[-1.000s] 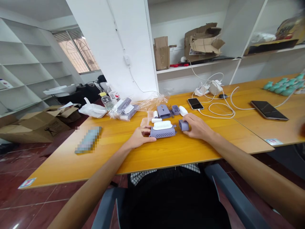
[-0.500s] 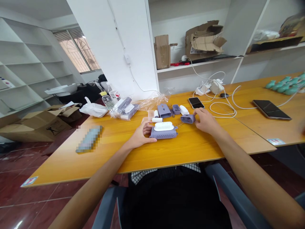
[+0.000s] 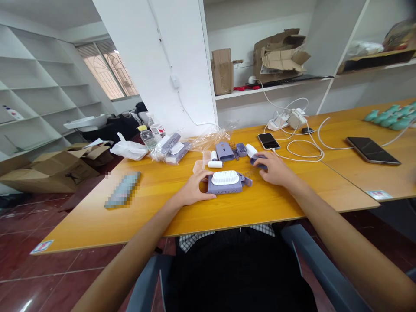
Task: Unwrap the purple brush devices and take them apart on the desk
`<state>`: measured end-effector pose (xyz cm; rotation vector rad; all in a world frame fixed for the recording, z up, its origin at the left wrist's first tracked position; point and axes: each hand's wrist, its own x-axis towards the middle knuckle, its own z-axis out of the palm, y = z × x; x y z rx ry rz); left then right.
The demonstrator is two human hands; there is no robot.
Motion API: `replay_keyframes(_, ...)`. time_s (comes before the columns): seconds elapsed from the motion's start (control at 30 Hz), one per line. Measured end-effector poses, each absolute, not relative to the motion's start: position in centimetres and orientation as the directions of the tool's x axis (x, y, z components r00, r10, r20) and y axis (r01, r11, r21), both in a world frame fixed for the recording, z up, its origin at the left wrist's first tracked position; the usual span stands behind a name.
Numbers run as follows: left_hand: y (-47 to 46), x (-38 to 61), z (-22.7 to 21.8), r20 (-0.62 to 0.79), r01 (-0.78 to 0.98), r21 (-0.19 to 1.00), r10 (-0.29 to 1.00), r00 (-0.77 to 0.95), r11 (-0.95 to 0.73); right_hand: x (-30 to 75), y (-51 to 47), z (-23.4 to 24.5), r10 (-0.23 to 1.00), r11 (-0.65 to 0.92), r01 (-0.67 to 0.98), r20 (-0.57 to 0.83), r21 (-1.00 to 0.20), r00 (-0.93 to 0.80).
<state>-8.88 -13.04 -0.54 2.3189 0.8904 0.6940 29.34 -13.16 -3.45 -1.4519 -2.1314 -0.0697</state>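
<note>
A purple perforated case with a white ribbed top (image 3: 226,182) lies on the wooden table (image 3: 227,208) in front of me. My left hand (image 3: 194,189) curls round its left end and holds it steady. My right hand (image 3: 274,168) rests just right of it, fingers closed over a small purple cap-like piece (image 3: 258,160). Behind the case lie a white roller (image 3: 215,164), a larger purple housing (image 3: 224,151), a small purple cup (image 3: 241,149) and a white oval piece (image 3: 251,150).
A phone (image 3: 268,140), white cables (image 3: 300,147) and chargers (image 3: 289,119) lie at the back right, with a tablet (image 3: 372,150) further right. Clear plastic bags (image 3: 182,145) and bottles (image 3: 147,136) sit at the back left. Cardboard boxes (image 3: 48,167) stand on the floor to the left.
My right hand carried the small purple piece away from the case toward the back right, then set it down low on the table. The left hand stays on the case.
</note>
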Motion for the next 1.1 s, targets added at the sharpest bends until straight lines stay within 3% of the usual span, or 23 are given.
replay_keyframes(0.13,-13.2,-9.2,-0.4,0.283,0.482,0.539,0.688,0.668,-0.69,30.2,-13.3,-3.3,0.872,0.213,0.946,0.485,-0.246,-0.07)
replay_keyframes(0.27,-13.8,-9.1,-0.1,0.294,0.47,0.497,0.651,0.699,-0.729,30.1,-13.8,-3.0,0.876,0.153,0.962,0.481,-0.225,-0.027)
replay_keyframes(0.5,-14.3,-9.0,0.6,0.242,0.428,0.541,0.621,0.746,-0.724,29.1,-15.0,-2.2,0.897,0.09,0.975,0.443,-0.203,0.009)
replay_keyframes(0.7,-13.8,-9.7,0.6,0.188,0.435,0.641,0.679,0.709,-0.632,29.2,-15.4,-2.8,0.886,0.133,0.974,0.462,-0.181,-0.035)
replay_keyframes(0.87,-13.5,-10.0,0.6,0.189,0.359,0.725,0.671,0.717,-0.588,28.5,-15.2,-2.8,0.891,0.269,0.94,0.425,-0.211,-0.16)
replay_keyframes(1.1,-14.1,-9.3,0.9,0.152,0.361,0.706,0.628,0.763,-0.609,28.2,-15.2,-2.8,0.882,0.334,0.902,0.428,-0.273,-0.197)
